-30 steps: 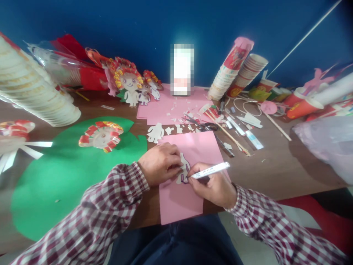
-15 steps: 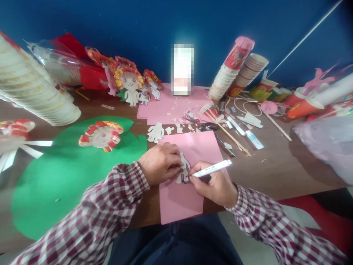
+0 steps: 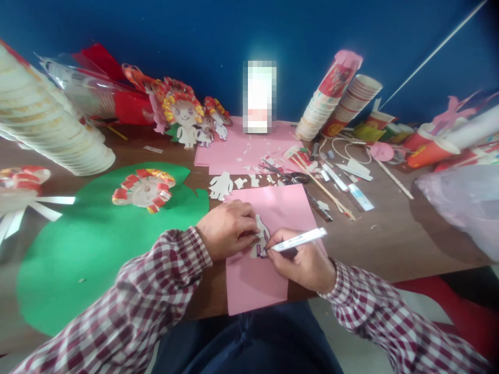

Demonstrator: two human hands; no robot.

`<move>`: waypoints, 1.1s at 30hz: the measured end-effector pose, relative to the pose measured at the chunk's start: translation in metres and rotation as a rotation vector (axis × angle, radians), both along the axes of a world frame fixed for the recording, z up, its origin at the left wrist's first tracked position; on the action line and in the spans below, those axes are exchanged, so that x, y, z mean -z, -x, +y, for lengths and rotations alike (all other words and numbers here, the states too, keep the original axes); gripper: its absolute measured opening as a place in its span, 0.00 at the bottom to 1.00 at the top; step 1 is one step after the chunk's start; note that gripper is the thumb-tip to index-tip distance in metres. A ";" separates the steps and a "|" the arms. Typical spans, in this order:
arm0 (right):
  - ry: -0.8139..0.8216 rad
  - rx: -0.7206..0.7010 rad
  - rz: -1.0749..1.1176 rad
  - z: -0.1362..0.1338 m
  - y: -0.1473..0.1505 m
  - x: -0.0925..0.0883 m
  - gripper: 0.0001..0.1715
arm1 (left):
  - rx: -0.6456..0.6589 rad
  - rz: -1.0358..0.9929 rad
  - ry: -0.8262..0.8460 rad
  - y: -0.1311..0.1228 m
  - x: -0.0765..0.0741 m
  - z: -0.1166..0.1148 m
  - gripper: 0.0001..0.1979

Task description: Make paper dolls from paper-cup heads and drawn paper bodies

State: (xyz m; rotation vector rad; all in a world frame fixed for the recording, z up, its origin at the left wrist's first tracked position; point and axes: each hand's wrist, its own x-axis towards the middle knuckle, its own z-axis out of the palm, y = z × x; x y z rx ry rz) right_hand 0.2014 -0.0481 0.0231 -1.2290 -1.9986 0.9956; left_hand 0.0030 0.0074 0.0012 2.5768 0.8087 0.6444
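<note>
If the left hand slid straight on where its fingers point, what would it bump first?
Probably the right hand, which holds the white marker. The left hand touches the white paper cutout, and the right hand sits just across it. The exact gap is hard to judge.

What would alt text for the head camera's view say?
A right hand holds a white marker to a paper cutout on pink paper, the left hand touching the cutout; around them are green paper, scissors and stacked paper cups.
</note>
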 end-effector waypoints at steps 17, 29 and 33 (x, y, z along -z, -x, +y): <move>0.026 -0.005 0.037 0.000 -0.002 0.003 0.02 | 0.000 -0.003 0.005 0.000 0.000 0.000 0.06; 0.066 -0.028 0.038 0.000 -0.001 0.002 0.01 | 0.001 0.003 -0.002 -0.001 0.001 0.000 0.05; 0.053 -0.025 0.032 0.000 0.000 0.000 0.02 | 0.001 0.001 0.002 0.000 0.000 0.000 0.05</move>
